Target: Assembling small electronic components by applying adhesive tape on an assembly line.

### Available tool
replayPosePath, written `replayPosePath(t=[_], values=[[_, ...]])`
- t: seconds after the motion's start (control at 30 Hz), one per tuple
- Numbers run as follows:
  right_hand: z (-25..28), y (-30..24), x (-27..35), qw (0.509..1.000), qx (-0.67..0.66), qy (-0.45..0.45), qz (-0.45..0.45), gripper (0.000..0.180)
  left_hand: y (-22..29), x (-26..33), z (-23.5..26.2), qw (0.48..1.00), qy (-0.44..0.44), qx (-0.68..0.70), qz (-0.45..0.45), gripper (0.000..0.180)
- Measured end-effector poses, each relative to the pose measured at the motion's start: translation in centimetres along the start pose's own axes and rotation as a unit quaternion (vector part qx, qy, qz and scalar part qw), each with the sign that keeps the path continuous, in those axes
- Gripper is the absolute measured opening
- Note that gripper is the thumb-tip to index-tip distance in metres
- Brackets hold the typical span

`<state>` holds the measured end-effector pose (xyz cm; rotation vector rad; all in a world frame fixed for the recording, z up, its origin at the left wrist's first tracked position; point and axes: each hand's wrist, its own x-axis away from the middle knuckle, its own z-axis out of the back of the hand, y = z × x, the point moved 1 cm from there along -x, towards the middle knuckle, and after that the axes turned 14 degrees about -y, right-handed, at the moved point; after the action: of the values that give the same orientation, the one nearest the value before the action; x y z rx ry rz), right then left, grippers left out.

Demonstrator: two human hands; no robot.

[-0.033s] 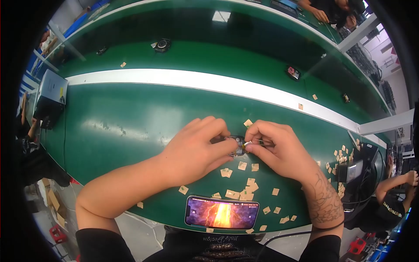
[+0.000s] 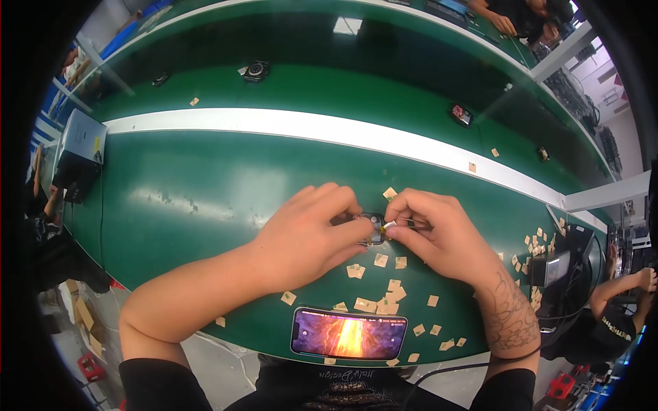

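Note:
On the green work surface, my left hand is closed on a small dark device case, which looks like an opened watch body. The fingers cover most of its left part. At the case's right edge, my right hand pinches a small silvery piece between thumb and forefinger. A thin metal tool, perhaps tweezers, shows among the curled fingers, but its kind is unclear. Small tan paper squares are scattered close by. A phone with a lit screen lies sideways near the front edge.
Beyond a white rail runs a green belt with a black round-faced device and a small red-faced device. A grey box stands far left. At right is a dark screen unit with cables. Other people work around.

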<state>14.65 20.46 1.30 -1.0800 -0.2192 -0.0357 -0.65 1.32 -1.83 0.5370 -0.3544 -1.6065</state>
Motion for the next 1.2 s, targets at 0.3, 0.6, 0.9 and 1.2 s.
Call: replayPosePath(t=[0.3,0.6,0.9,1.2], values=[[0.5,0.2,0.2,0.999,-0.031,-0.034,-0.007,0.015,0.0,0.1,0.0,1.000,-0.009,-0.012,-0.004,0.036],[0.6,-0.3,0.6,0.998,0.058,0.001,0.020,0.023,0.0,0.0,0.0,0.998,-0.001,-0.056,-0.025,0.031],[-2.0,-1.1,0.3,0.984,0.169,0.054,0.027,0.022,-0.3,0.1,-0.3,0.993,0.003,-0.101,-0.057,0.025],[-3.1,-0.9,0.1,0.992,0.078,0.098,0.006,0.021,-0.2,-0.1,0.0,0.999,0.018,-0.030,-0.037,0.028]])
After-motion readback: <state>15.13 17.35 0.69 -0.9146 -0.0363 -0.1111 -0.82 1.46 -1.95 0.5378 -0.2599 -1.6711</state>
